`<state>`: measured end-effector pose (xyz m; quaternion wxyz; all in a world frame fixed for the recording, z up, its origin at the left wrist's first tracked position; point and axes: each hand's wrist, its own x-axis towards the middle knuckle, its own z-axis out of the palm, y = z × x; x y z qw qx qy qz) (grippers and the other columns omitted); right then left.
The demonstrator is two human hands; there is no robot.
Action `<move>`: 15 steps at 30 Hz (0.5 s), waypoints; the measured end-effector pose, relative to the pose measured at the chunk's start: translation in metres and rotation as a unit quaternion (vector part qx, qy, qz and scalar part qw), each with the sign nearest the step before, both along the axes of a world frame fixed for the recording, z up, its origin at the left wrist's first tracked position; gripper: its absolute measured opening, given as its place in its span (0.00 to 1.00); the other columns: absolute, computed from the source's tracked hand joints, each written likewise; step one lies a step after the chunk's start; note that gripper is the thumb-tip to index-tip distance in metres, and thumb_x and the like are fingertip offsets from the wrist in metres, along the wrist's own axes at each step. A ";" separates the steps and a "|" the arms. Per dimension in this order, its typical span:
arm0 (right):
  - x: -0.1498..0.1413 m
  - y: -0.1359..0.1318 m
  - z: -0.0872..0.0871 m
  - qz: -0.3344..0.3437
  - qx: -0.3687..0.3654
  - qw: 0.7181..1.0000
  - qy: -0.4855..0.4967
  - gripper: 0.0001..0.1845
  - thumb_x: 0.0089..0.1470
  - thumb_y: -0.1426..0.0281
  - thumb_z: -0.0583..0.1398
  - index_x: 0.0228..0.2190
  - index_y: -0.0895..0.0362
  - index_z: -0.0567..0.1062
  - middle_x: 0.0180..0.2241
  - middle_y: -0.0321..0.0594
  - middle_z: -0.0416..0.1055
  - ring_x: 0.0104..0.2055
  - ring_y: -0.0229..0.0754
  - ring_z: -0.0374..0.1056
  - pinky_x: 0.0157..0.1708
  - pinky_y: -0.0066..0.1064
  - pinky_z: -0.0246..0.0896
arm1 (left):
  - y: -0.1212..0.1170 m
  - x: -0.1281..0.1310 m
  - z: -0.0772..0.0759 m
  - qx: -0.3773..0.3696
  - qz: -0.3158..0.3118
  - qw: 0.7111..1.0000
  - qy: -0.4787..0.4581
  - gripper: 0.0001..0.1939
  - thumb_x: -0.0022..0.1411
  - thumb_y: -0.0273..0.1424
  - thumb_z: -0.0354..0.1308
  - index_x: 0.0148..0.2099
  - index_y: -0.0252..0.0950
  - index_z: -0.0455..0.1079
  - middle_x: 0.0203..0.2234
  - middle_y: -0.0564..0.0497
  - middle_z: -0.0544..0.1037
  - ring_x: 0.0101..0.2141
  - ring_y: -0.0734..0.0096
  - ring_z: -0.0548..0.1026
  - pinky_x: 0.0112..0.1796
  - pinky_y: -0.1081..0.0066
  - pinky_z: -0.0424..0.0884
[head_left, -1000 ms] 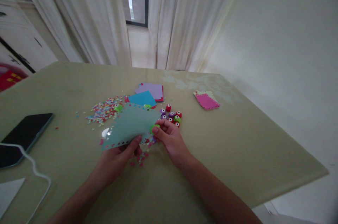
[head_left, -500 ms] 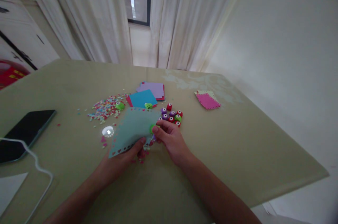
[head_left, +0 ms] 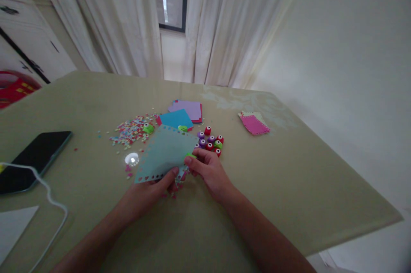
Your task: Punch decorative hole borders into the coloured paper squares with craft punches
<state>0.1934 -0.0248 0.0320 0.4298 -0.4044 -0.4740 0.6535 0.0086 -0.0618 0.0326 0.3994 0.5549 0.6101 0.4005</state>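
Observation:
A pale blue-green sheet of paper (head_left: pixel 165 151) has small punched holes along its edges. My left hand (head_left: pixel 157 187) is closed on its near edge, thumb on top and fingers beneath, holding it tilted above the table. In my right hand (head_left: pixel 207 168), thumb and fingers pinch a small green paper punch (head_left: pixel 191 156) at the sheet's right edge; most of the punch is hidden by the fingers. Just beyond my right hand stand several small punches (head_left: pixel 209 146) in red, purple and green. Punched paper bits (head_left: pixel 178 185) lie below the sheet.
Confetti (head_left: pixel 130 130) is heaped left of centre, with a green punch (head_left: pixel 148 128) beside it. Beyond the sheet lie blue paper (head_left: pixel 176 118) and lilac paper (head_left: pixel 188 109). Hole-edged pink paper (head_left: pixel 254 124) rests farther right. A phone (head_left: pixel 32 159) and white cable (head_left: pixel 49 193) occupy the left.
The sheet has swung and tilted between my hands, and the green punch has turned slightly at its right edge. Both hands keep their hold. The whole view has shifted a little.

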 end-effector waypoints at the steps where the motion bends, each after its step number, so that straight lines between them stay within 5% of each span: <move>1: 0.000 0.000 -0.001 0.001 0.002 1.000 -0.006 0.27 0.45 0.48 0.76 0.25 0.55 0.74 0.22 0.29 0.64 0.24 0.34 0.56 0.26 0.28 0.50 | 0.000 0.000 -0.001 -0.002 -0.002 1.000 -0.001 0.23 0.55 0.51 0.62 0.15 0.46 0.68 0.13 0.52 0.72 0.19 0.60 0.70 0.28 0.62 0.73; 8: 0.003 0.001 -0.003 0.025 0.007 0.999 -0.031 0.26 0.46 0.47 0.74 0.27 0.56 0.77 0.23 0.29 0.64 0.24 0.34 0.52 0.25 0.29 0.45 | -0.001 -0.002 -0.017 0.007 0.005 1.000 -0.011 0.21 0.57 0.48 0.65 0.17 0.45 0.70 0.14 0.52 0.74 0.19 0.60 0.72 0.26 0.64 0.72; 15: 0.000 0.001 -0.005 0.027 0.039 0.998 -0.033 0.24 0.48 0.49 0.74 0.27 0.55 0.75 0.26 0.32 0.67 0.29 0.38 0.59 0.30 0.30 0.54 | -0.005 -0.007 -0.023 -0.027 -0.035 0.999 -0.004 0.23 0.63 0.50 0.61 0.22 0.42 0.73 0.19 0.52 0.77 0.23 0.61 0.75 0.28 0.65 0.73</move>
